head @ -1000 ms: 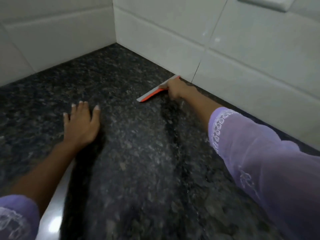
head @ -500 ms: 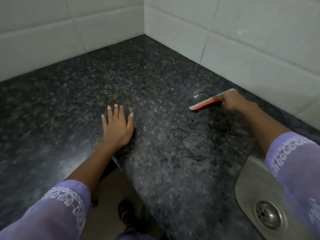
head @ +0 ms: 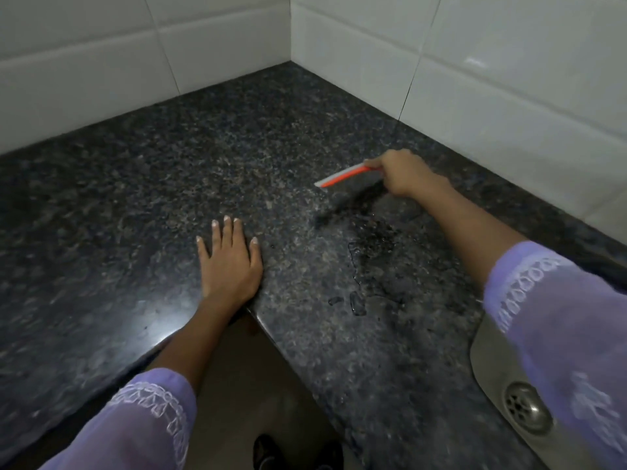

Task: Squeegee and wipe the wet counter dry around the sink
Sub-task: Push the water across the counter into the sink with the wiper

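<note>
R hand (head: pixel 402 174) fingers gripping squeegee (head: pixel 342 176), L hand (head: pixel 229 262) splayed flat on counter (head: pixel 135 198), puddle (head: pixel 369 266) btwn, sink (head: pixel 492 371) nr.

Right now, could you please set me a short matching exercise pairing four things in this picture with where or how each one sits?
Things:
1. squeegee
2. left hand
3. puddle
4. sink drain

States:
A. lying flat, palm down, near the counter's inner corner edge
B. held in the right hand near the tiled wall
C. at the lower right, partly covered by the purple sleeve
D. spread on the granite between the two arms

Pairs: 1-B, 2-A, 3-D, 4-C
</note>
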